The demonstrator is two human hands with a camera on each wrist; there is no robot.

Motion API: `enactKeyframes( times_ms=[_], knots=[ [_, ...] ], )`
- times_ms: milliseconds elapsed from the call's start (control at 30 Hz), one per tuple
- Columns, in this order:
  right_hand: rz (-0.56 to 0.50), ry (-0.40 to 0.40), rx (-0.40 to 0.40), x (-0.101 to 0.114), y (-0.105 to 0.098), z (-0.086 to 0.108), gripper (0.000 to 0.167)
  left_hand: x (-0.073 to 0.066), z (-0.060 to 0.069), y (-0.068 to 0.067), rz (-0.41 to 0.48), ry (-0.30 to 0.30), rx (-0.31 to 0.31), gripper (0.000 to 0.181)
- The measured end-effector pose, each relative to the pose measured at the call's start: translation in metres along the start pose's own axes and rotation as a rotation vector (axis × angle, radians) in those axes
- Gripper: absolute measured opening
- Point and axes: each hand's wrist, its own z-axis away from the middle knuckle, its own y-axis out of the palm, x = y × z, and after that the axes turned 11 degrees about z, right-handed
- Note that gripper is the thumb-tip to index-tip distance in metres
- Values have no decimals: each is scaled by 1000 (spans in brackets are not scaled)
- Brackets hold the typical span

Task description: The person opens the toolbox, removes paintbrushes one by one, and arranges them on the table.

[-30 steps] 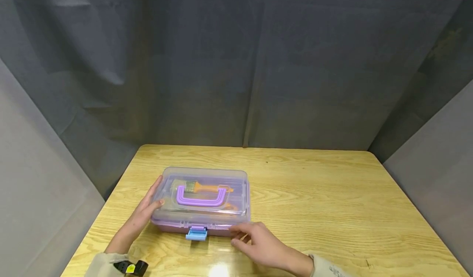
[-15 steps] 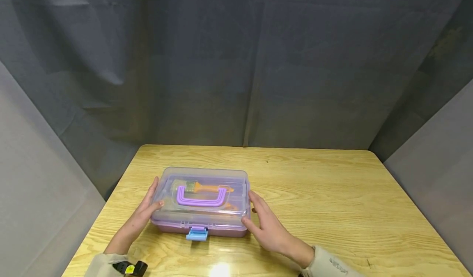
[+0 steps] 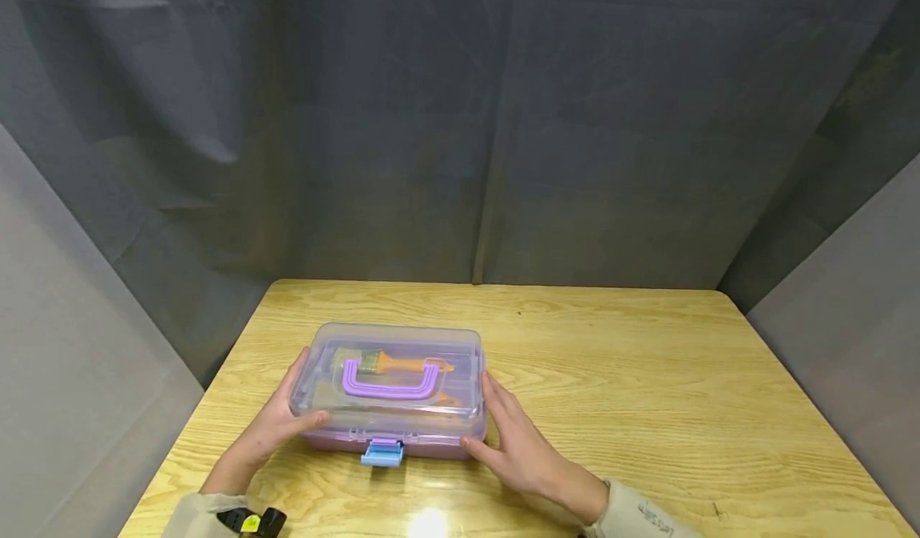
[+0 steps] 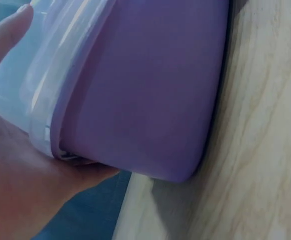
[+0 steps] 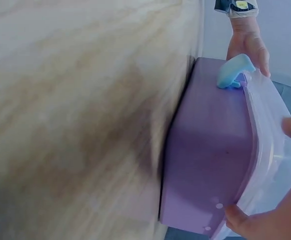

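Your box [image 3: 424, 448], purple below with a see-through lid [image 3: 402, 420], sits flat on the wooden table [image 3: 647, 402]. On top of the box is a purple carry handle [image 3: 390, 392]; through the lid, inside the box, you can see a paintbrush [image 3: 406, 364] with an orange handle and, nearer the box's front, another orange piece [image 3: 449, 401] too hazy to name. A light blue latch [image 3: 382, 455] juts outward at the middle of the box's front.

Your left hand [image 3: 271, 426] grasps the box's left end, thumb over the lid near the front corner, fingers reaching beneath the lid's rim. Your right hand [image 3: 525, 454] grasps the box's right end, thumb at the front corner and fingers along the side, one fingertip touching the wall under the rim. Just left of the box's front, a black strap [image 3: 247, 520] with a yellow patch circles your left wrist. Well behind the box hangs a dark cloth [image 3: 388, 123]; grey panels [image 3: 65, 346] flank the box, well apart from it.
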Motion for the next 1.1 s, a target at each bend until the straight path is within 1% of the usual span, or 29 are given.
enactKeyframes(
  times_ms=[133, 200, 300, 400, 533, 567, 633, 733, 867, 967, 1100],
  knots=[
    [81, -68, -22, -3, -6, -4, 104, -4, -4, 2, -26, 25, -23, 100],
    [131, -118, -43, -5, -8, -6, 104, -6, -5, 2, -41, 36, -36, 97],
    [185, -203, -75, -6, -11, -8, 97, -8, -5, 2, -52, 47, -50, 94],
    [275, -313, -103, -6, -15, -10, 88, -9, -4, 2, -51, 43, -61, 93],
    [445, -472, -185, -4, -19, -13, 80, -8, -3, 1, -49, 33, -62, 91],
    [478, -502, -207, -4, -21, -14, 80, -8, -3, 0, -48, 30, -62, 90],
    [506, -540, -238, -4, -25, -16, 79, -7, -3, -2, -39, 31, -58, 90],
    [475, -536, -240, -4, -35, -21, 75, -5, -4, -4, 0, 44, -34, 87],
    [403, -458, -195, -5, -49, -29, 70, 0, -6, -6, 30, 52, 33, 81],
    [378, -403, -148, -6, -56, -34, 71, 3, -9, -4, 6, 20, 54, 81],
    [341, -344, -84, -8, -61, -42, 75, 5, -14, -1, -100, -34, 37, 93]
  ],
)
